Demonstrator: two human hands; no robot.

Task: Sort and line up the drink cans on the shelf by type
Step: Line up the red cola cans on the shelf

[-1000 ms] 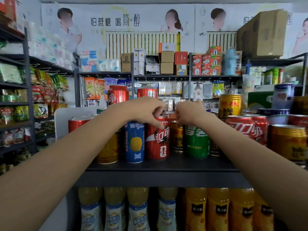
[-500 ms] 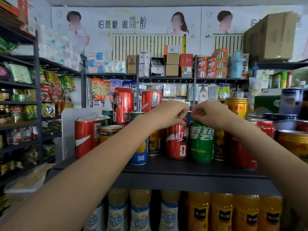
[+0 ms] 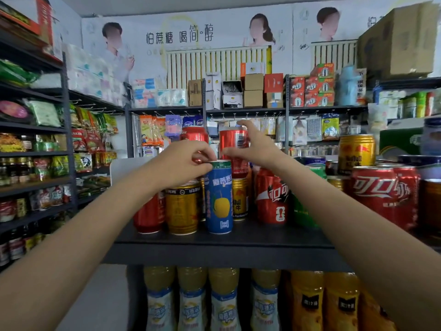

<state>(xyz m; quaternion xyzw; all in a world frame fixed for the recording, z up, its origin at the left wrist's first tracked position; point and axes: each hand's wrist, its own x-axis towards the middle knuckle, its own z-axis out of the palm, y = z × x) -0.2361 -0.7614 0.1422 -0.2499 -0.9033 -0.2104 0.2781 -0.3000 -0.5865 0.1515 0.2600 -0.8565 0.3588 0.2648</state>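
The top rim of the tall blue can [image 3: 219, 197], standing at the front of the shelf [image 3: 224, 253], is pinched by the left hand [image 3: 183, 163]. The right hand [image 3: 253, 149] is spread around a raised red can [image 3: 232, 149]; contact cannot be confirmed. Sorting is under way; next, each can should probably be set beside its own kind. In the front row, two red cans, one gold can and one blue can are counted.

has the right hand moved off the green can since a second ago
Yes. The right hand has risen from the green can toward the tall red can stacked behind.
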